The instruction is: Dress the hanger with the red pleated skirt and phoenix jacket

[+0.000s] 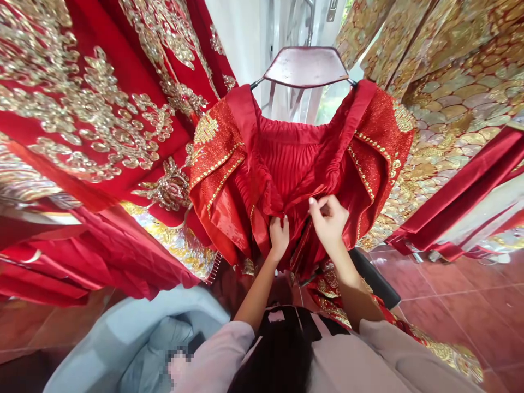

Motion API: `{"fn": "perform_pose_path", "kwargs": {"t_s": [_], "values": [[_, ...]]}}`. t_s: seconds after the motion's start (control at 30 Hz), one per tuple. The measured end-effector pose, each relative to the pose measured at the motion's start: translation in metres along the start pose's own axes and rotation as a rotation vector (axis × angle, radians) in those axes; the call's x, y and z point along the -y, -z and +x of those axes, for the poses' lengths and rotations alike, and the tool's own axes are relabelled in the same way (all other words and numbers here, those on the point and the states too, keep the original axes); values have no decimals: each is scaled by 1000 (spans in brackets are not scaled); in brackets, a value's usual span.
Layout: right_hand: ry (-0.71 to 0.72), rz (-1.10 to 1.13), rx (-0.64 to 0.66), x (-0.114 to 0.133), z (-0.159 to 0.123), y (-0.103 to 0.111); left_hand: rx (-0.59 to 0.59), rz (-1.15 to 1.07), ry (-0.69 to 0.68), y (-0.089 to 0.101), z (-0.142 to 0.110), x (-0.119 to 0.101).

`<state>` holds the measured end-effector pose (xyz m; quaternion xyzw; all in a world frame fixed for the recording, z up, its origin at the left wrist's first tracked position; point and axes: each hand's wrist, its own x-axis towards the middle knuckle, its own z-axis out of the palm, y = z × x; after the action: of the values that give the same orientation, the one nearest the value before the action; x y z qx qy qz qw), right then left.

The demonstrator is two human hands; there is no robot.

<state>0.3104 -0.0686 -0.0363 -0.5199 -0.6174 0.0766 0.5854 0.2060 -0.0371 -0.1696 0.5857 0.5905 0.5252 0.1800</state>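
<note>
A red pleated skirt (290, 158) with an elastic waistband and gold-trimmed, glittery side panels hangs in front of me. Two clips of a pale hanger (307, 66) grip its waist at either end. The near side of the waistband sags in a V toward me. At the bottom of that V, my left hand (279, 238) pinches the waistband edge between its fingers. My right hand (329, 218) is just to the right, thumb and forefinger closed in a pinch close to the waistband. Whatever is between those fingertips is too small to make out.
Red garments with gold beadwork (110, 109) hang at left, gold scale-patterned cloth (454, 103) at right. A grey-blue rounded chair (135, 322) stands at lower left. Below right are a black bar (374, 278) and gold-embroidered red fabric (446, 349) above red floor tiles (458, 305).
</note>
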Motion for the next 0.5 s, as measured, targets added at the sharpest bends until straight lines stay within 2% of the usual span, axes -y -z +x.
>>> {"fn": "perform_pose_path", "kwargs": {"t_s": [0.1, 0.17, 0.3, 0.4, 0.5], "values": [[-112, -70, 351, -21, -34, -9, 21, -14, 5, -1, -19, 13], [-157, -130, 495, -33, -56, -18, 50, -20, -3, -3, -29, 20], [-201, -90, 484, -45, -73, -34, 84, -18, -22, -5, -37, 24], [-299, 100, 465, -49, -64, -39, 90, -8, -41, -1, -36, 22], [-461, 366, 550, -50, -51, -37, 109, 8, -68, 5, -36, 19]]}}
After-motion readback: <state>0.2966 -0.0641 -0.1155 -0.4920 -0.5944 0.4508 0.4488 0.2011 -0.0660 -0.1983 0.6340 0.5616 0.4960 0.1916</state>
